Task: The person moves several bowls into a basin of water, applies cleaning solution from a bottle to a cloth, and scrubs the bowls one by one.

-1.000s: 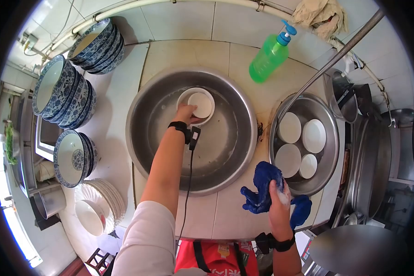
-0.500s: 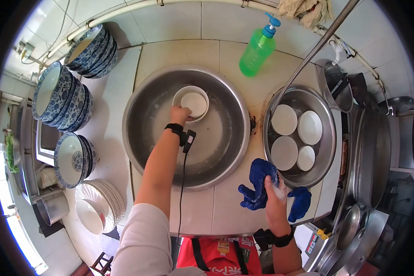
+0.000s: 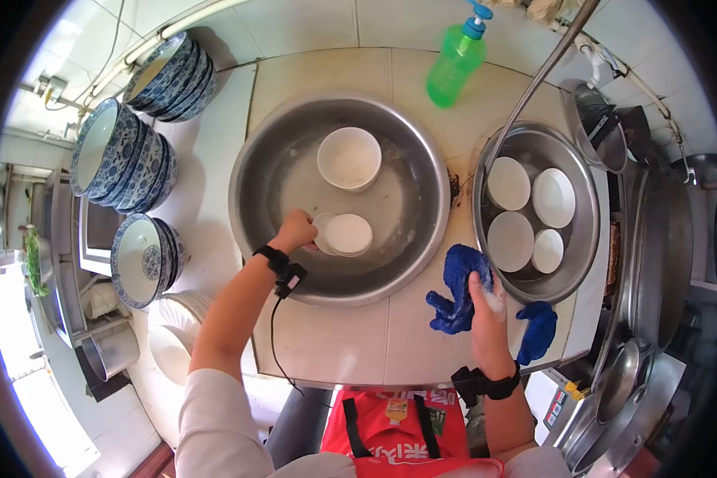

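Note:
My left hand is closed on a small white bowl, which is tilted over the lower part of a large steel basin. A larger white bowl sits in the cloudy water farther back in that basin. At the counter's front right, my right hand is wrapped round a bunched blue cloth with white suds on it. Another blue cloth piece lies on the counter just right of my wrist.
To the right, a smaller steel basin holds several white dishes. A green pump bottle stands at the back. Stacks of blue-patterned bowls and white plates line the left side. A metal pipe slants into the right basin.
My left hand has moved toward me, bringing the small bowl out of the larger one, which stays in the basin. My right hand still grips the blue cloth. The view has shifted slightly.

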`<state>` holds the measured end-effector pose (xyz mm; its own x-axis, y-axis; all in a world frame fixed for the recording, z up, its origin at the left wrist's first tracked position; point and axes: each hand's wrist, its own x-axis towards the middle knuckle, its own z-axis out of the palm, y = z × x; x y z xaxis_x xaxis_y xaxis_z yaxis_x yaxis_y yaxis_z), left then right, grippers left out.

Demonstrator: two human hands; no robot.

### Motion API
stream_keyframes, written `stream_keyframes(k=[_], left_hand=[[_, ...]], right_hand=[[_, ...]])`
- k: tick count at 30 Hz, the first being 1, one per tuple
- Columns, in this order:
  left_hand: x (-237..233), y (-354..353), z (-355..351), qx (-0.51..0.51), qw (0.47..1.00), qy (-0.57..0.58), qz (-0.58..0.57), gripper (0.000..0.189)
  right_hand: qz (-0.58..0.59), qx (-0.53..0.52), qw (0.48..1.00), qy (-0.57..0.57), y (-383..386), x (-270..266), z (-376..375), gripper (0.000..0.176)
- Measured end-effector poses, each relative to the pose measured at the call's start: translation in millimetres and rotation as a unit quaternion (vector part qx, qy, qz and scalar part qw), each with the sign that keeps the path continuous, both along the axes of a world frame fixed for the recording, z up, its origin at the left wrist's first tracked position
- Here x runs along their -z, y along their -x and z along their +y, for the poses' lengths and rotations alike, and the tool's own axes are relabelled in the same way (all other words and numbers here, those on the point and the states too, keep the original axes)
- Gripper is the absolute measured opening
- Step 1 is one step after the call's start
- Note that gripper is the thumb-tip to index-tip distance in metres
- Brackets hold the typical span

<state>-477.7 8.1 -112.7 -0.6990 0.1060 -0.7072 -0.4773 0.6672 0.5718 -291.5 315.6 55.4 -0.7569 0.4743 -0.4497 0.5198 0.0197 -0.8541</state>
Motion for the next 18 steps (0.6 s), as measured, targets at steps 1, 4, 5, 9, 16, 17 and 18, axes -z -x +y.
stream_keyframes(k=[1, 4, 5, 9, 16, 17, 18], left_hand=[[14.5, -5.8, -1.6, -0.013, 0.999, 0.028, 0.036, 0.018], [28.7, -10.4, -8.5, 0.133, 0.971, 0.106, 0.170, 0.032], [29.2, -11.6, -8.7, 0.134, 0.971, 0.106, 0.167, 0.032], [4.4, -25.7, 10.6, 0.206, 0.937, 0.119, 0.257, 0.061], [9.8, -50.5, 54.2, 0.555, 0.743, 0.171, 0.332, 0.084], [15.3, -48.0, 60.2, 0.556, 0.743, 0.168, 0.334, 0.084], [19.2, -44.0, 67.2, 0.561, 0.723, 0.217, 0.341, 0.086]], right_hand=[[0.006, -0.009, 1.000, -0.024, 1.4, 0.5, -2.7, 0.055], [0.021, -0.018, 0.999, -0.031, 3.9, 3.5, -9.0, 0.056], [0.027, -0.015, 0.999, -0.015, 2.5, 3.5, -10.5, 0.056], [-0.011, 0.006, 1.000, 0.020, 8.9, -11.3, -21.4, 0.054], [0.022, 0.000, 0.997, 0.080, 10.0, -8.6, -28.1, 0.047], [0.009, 0.013, 0.993, 0.117, 12.7, -17.1, -31.6, 0.046], [0.008, 0.015, 0.993, 0.114, 13.2, -18.6, -31.9, 0.046]])
